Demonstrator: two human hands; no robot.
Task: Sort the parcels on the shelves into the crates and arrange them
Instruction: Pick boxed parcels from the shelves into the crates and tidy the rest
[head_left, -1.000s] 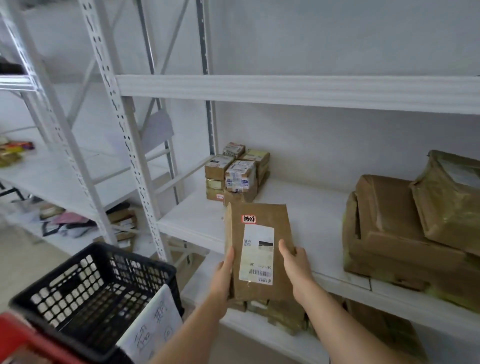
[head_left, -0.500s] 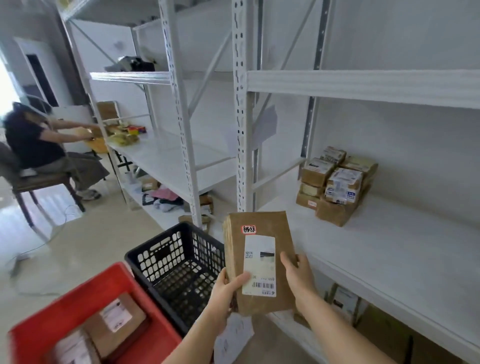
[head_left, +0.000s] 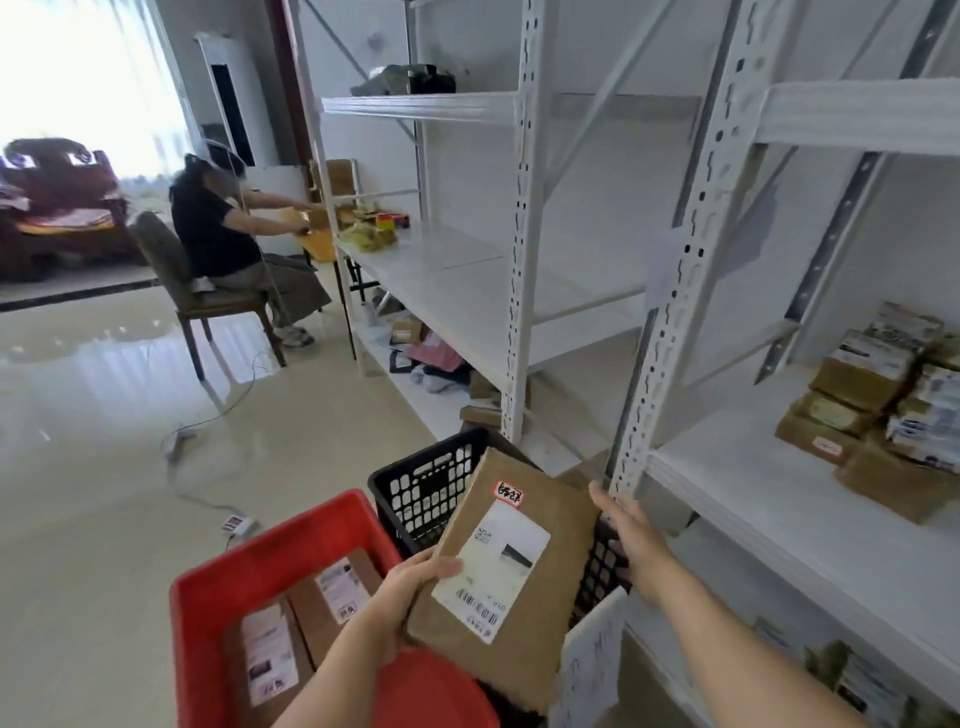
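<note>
White metal shelving is filling the right and centre of the view, standing on a glossy pale floor, bright window light washing out the far left.

Landmark: black crate, sitting on the floor at the foot of the shelving uprights.

- Brown parcel is hanging tilted over the black crate, label side up, covering much of its opening. White shipping label and a small red-edged sticker are showing on top.
- Left hand is gripping the parcel's near-left edge, thumb lying across the label's corner, fingers curled beneath, out of sight.
- Right hand is hovering just right of the parcel, at the black crate's right wall, fingers straight and held together; it is apart from the parcel. Cannot tell whether it is touching the crate.
- Red crate is sitting just left of and nearer than the black crate, holding two brown labelled parcels lying flat side by side.
- Paper sheet with handwriting is hanging off the black crate's near side.
- Small stacked boxes are sitting on the shelf right of and above the black crate.
- Seated person in a dark top is working on a chair far beyond the black crate, arms reaching toward the far shelf end.
</note>
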